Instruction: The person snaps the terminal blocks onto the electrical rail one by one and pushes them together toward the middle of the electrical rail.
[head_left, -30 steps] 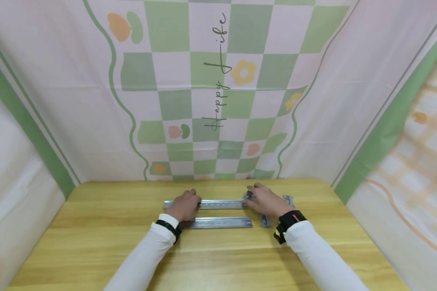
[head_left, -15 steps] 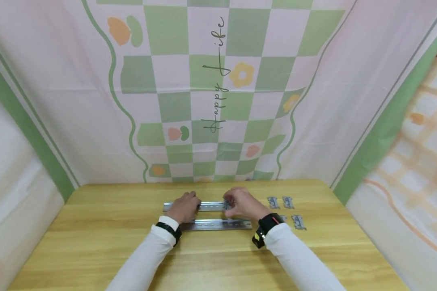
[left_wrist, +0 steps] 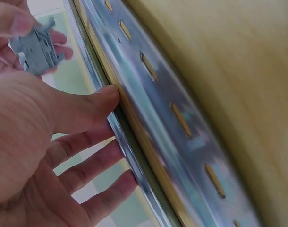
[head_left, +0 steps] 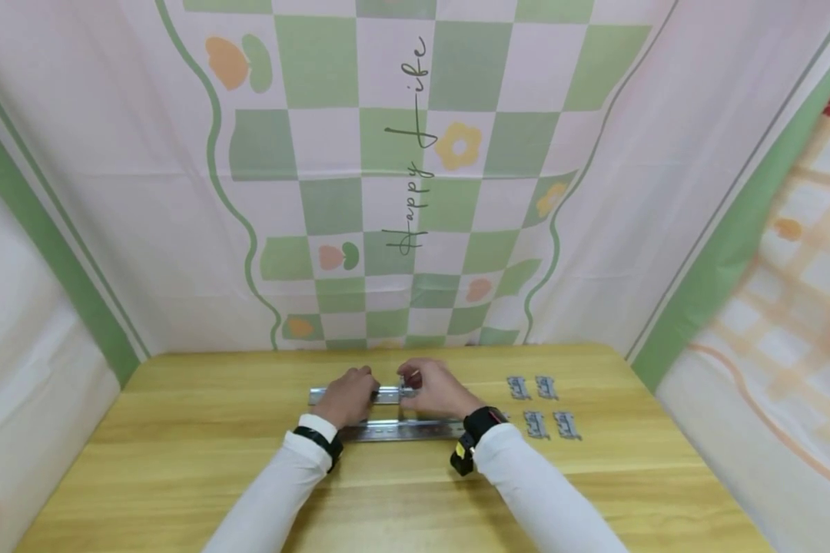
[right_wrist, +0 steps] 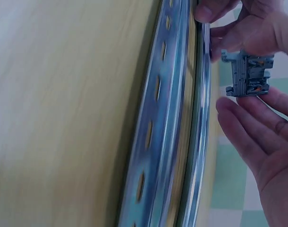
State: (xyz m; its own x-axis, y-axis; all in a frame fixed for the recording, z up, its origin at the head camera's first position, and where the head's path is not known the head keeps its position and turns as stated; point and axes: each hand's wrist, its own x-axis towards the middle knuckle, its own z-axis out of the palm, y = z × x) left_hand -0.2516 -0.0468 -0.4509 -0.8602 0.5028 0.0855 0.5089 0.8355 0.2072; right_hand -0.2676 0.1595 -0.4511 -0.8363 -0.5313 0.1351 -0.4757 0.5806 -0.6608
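Two slotted metal DIN rails lie parallel on the table: a far rail (head_left: 387, 395) and a near rail (head_left: 408, 431). My left hand (head_left: 348, 397) grips the far rail, thumb (left_wrist: 99, 101) along its near edge and fingers at its far edge. In my right hand (head_left: 439, 390) is a grey DIN-rail terminal block (right_wrist: 250, 75), pinched by thumb and fingertips. The block is held close over the far rail, just right of the left hand. In the left wrist view the terminal block (left_wrist: 36, 51) shows its flat side.
Several more grey terminal blocks (head_left: 536, 424) lie in two rows on the wooden table (head_left: 200, 461), right of the rails; one is partly hidden behind the right wrist. A checkered curtain (head_left: 394, 192) hangs at the table's back edge.
My right hand has carried the terminal block leftward along the far rail, close to the left hand, uncovering the blocks at right. The left hand keeps its place on the rail.
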